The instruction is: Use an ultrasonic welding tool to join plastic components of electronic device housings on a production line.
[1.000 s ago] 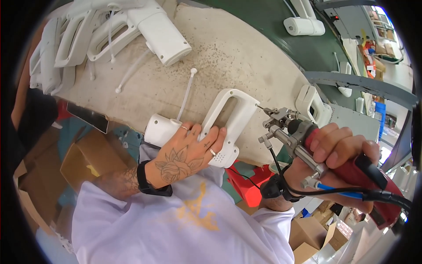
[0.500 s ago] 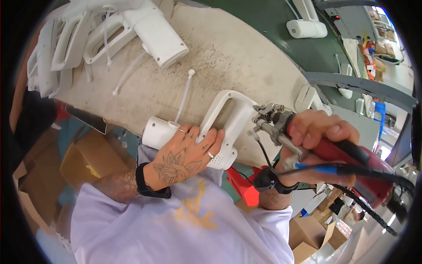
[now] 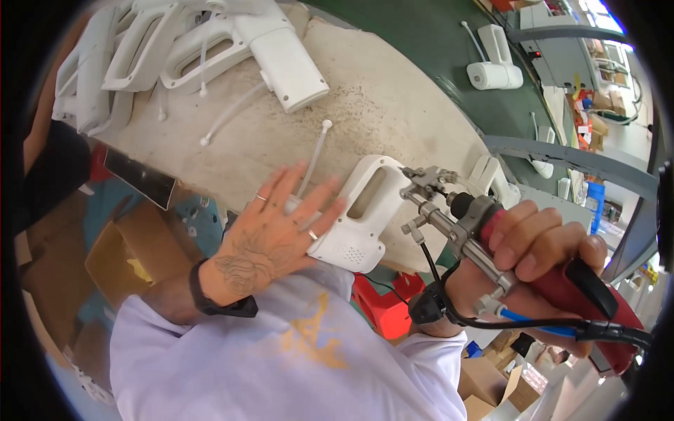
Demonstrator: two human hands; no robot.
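A white plastic housing (image 3: 347,245) with a looped handle and a thin white tube lies at the near edge of the worktable. Over its left part, my left hand (image 3: 263,242) has its fingers spread and slightly blurred; I cannot tell whether it still touches the plastic. My right hand (image 3: 544,242) is wrapped around a red power screwdriver (image 3: 562,284) with a metal nose, a black cable and a blue hose. The metal nose tip (image 3: 421,179) is at the upper right end of the housing's handle, and whether it makes contact is unclear.
Several similar white housings (image 3: 281,56) are piled at the far left. Another white housing (image 3: 495,74) lies on the green surface (image 3: 407,42) beyond a grey rail (image 3: 576,154). A red plastic bin (image 3: 386,309) and an open cardboard box (image 3: 133,252) are below the table edge.
My left hand has lifted its fingers off the housing and spread them. The screwdriver has drawn slightly right, and its nose stays near the handle's end. The view has shifted a little.
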